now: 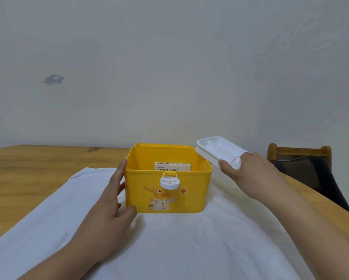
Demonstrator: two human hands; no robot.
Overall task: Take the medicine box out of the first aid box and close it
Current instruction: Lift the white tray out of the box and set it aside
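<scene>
I saw the yellow first aid box (167,193) standing open on a white cloth (169,239) over the counter (28,172), the medicine box (172,166) inside. My left hand (111,201) lay spread open against its side. My right hand (250,172) gripped a white tray (214,147), tilted, just beside the rim.

Lighting: soft, even, moderately dim indoor light with a cool grey-green cast on the wall (169,57); source not in view.
Shadows: faint and diffuse; a weak one under the left hand (108,201) on the white cloth (169,239), another along the near base of the yellow first aid box (165,199).
Glare: none harsh; the white tray (218,150) reads brightest, near clipping, with little surface detail.
Focus: centre fairly sharp, though print on the medicine box (172,166) stays soft and illegible.
Distortion: wide-angle; table edge (28,147) bows, forearms stretch toward the near corners.
Noise: slight compression smear on the wall.
</scene>
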